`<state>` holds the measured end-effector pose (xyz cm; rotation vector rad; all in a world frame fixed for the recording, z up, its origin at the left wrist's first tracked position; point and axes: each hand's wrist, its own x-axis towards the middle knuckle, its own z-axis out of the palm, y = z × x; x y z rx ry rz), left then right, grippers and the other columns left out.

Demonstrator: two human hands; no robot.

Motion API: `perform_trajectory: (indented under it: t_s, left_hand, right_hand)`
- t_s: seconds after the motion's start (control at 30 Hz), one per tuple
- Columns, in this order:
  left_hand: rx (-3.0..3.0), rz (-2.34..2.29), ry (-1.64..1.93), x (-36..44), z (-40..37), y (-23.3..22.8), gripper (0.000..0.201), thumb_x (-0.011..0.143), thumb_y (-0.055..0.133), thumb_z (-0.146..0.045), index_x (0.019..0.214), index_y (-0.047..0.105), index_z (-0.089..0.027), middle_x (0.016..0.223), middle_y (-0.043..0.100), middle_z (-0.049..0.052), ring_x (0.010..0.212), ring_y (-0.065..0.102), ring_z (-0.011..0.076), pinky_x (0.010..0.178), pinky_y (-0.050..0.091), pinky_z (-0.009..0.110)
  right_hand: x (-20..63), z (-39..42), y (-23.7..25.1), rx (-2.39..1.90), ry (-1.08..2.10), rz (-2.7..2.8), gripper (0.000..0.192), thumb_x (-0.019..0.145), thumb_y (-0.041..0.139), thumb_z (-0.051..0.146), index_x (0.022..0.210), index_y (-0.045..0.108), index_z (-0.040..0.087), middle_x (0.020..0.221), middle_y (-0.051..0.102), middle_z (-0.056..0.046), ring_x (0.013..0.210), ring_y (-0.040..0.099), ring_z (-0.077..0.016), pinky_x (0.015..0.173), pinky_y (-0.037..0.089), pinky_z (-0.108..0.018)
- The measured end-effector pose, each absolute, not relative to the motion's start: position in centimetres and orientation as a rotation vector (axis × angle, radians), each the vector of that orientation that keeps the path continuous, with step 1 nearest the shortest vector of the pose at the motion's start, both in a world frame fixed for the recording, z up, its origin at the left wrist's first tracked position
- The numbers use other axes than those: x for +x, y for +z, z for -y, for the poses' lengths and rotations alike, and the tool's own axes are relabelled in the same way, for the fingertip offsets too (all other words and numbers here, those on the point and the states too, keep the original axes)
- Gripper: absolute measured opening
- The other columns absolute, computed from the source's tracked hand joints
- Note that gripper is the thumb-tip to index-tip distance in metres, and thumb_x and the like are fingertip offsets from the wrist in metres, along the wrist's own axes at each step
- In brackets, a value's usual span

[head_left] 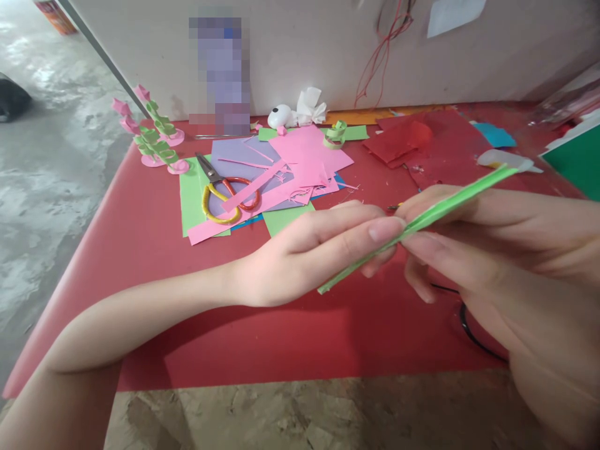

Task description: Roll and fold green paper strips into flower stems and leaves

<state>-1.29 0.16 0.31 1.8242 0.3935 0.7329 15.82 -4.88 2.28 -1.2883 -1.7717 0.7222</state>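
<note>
Green paper strip (435, 215) pinched between both my hands, held above red table (140, 250), slanting up toward right. My left hand (319, 250) grips strip near its lower end, fingers straight, thumb under. My right hand (473, 250) clamps it just beside, fingertips nearly touching left ones. Behind: scissors (225, 194) lying on pile of pink, purple, green sheets (281, 175). Paper flowers (150, 134) standing at far left table corner. Green paper curl (335, 134) near wall. No containers I can make out.
</note>
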Motion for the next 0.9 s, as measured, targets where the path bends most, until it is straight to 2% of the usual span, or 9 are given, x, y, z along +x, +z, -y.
perform_trajectory:
  t_s: [0.07, 0.17, 0.23, 0.3, 0.37, 0.43, 0.6, 0.8, 0.9]
  left_hand:
    - [1.822, -0.381, 0.735, -1.23, -0.18, 0.33, 0.04, 0.093, 0.035, -0.043, 0.063, 0.044, -0.019, 0.066, 0.048, -0.002, 0.064, 0.046, 0.0075, 0.067, 0.048, 0.022]
    - [1.777, -0.35, 0.715, -1.19, -0.21, 0.34, 0.037, 0.094, 0.036, -0.035, 0.062, 0.043, -0.019, 0.068, 0.048, -0.002, 0.066, 0.047, 0.0078, 0.07, 0.048, 0.022]
    - [1.68, -0.319, 0.684, -1.17, -0.23, 0.26, 0.034, 0.094, 0.037, -0.027, 0.062, 0.044, -0.019, 0.067, 0.047, -0.002, 0.066, 0.047, 0.0071, 0.069, 0.046, 0.021]
    - [1.556, -0.277, 0.643, -1.12, -0.24, 0.08, 0.033, 0.094, 0.037, -0.025, 0.063, 0.044, -0.018, 0.068, 0.046, -0.002, 0.068, 0.046, 0.0066, 0.069, 0.044, 0.02]
    - [1.463, -0.234, 0.621, -1.06, -0.26, -0.14, 0.034, 0.095, 0.037, -0.028, 0.063, 0.045, -0.017, 0.067, 0.044, -0.002, 0.07, 0.047, 0.0066, 0.071, 0.044, 0.021]
    - [1.423, -0.214, 0.601, -1.02, -0.28, -0.31, 0.036, 0.095, 0.037, -0.03, 0.062, 0.045, -0.017, 0.067, 0.045, -0.003, 0.07, 0.047, 0.0063, 0.075, 0.044, 0.021]
    - [1.497, -0.268, 0.598, -1.14, -0.36, -0.27, 0.034, 0.094, 0.038, -0.03, 0.063, 0.045, -0.018, 0.067, 0.048, -0.003, 0.071, 0.05, 0.008, 0.075, 0.046, 0.023]
    - [1.859, -0.321, 0.748, -1.03, -0.54, 0.08, 0.034, 0.094, 0.037, -0.019, 0.06, 0.042, -0.019, 0.065, 0.051, -0.002, 0.07, 0.05, 0.0076, 0.076, 0.047, 0.022]
    - [2.066, -0.308, 0.875, -0.94, -0.64, 0.1, 0.033, 0.093, 0.037, -0.018, 0.06, 0.041, -0.02, 0.061, 0.051, -0.001, 0.067, 0.048, 0.0095, 0.078, 0.044, 0.026]
  right_hand:
    - [15.85, 4.95, 2.33, -1.309, 0.687, 1.797, 0.011, 0.083, 0.058, 0.032, 0.085, 0.069, 0.036, 0.049, 0.05, 0.008, 0.035, 0.039, 0.0001, 0.032, 0.035, -0.011]
    - [15.92, 4.94, 2.44, -1.353, 0.611, 1.822, 0.01, 0.083, 0.058, 0.034, 0.083, 0.068, 0.035, 0.048, 0.047, 0.009, 0.035, 0.038, 0.0002, 0.04, 0.043, -0.011]
    - [15.93, 4.85, 2.48, -1.376, 0.588, 1.834, 0.009, 0.082, 0.059, 0.034, 0.084, 0.068, 0.035, 0.047, 0.046, 0.009, 0.039, 0.045, -0.0014, 0.047, 0.049, -0.012]
    - [15.92, 4.78, 2.48, -1.371, 0.585, 1.854, 0.009, 0.082, 0.059, 0.033, 0.086, 0.067, 0.036, 0.046, 0.046, 0.008, 0.05, 0.057, -0.005, 0.048, 0.048, -0.012]
    - [15.92, 4.79, 2.47, -1.346, 0.579, 1.873, 0.007, 0.082, 0.059, 0.033, 0.083, 0.066, 0.035, 0.045, 0.045, 0.007, 0.059, 0.062, -0.0075, 0.047, 0.047, -0.011]
    - [15.96, 4.84, 2.5, -1.329, 0.56, 1.884, 0.007, 0.082, 0.059, 0.032, 0.078, 0.065, 0.033, 0.044, 0.044, 0.007, 0.055, 0.061, -0.0071, 0.044, 0.045, -0.012]
    - [16.0, 4.85, 2.58, -1.356, 0.487, 1.939, 0.006, 0.081, 0.06, 0.03, 0.076, 0.063, 0.03, 0.052, 0.052, 0.008, 0.045, 0.05, -0.0047, 0.034, 0.036, -0.014]
    - [15.96, 4.99, 2.46, -1.4, 0.407, 1.931, 0.01, 0.082, 0.058, 0.031, 0.073, 0.06, 0.028, 0.054, 0.051, 0.007, 0.047, 0.049, -0.0042, 0.036, 0.036, -0.011]
    - [16.06, 5.12, 2.43, -1.4, 0.405, 1.922, 0.009, 0.083, 0.058, 0.032, 0.074, 0.061, 0.029, 0.053, 0.05, 0.007, 0.044, 0.048, -0.0032, 0.037, 0.037, -0.011]
